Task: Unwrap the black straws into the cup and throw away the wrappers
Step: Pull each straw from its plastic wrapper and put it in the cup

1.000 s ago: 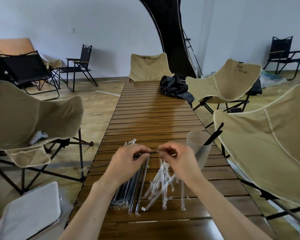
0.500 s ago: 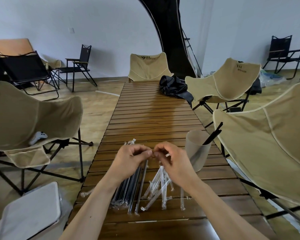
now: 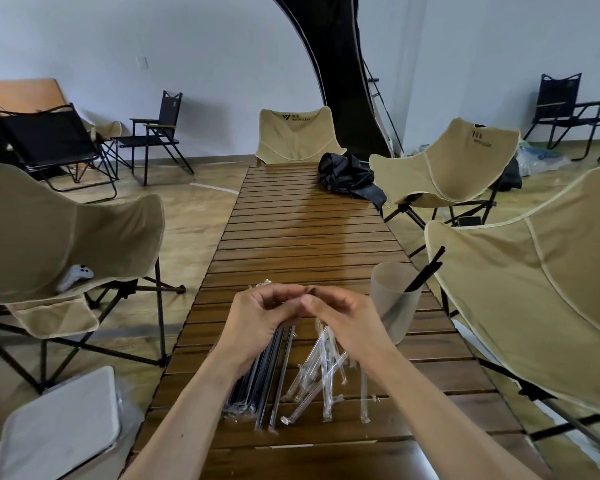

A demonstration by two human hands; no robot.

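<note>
The slatted wooden table (image 3: 302,237) carries all task items. Tan folding chairs (image 3: 447,161) around it read "WATER CLEAR". The frosted cup (image 3: 392,299), right of both hands, holds black straws (image 3: 425,271). Wrapped black straws (image 3: 257,382) lie under the left hand (image 3: 260,320); empty clear wrappers (image 3: 323,368) lie under the right hand (image 3: 347,323). Both hands meet fingertip to fingertip, pinching one wrapped straw (image 3: 313,290) between them.
</note>
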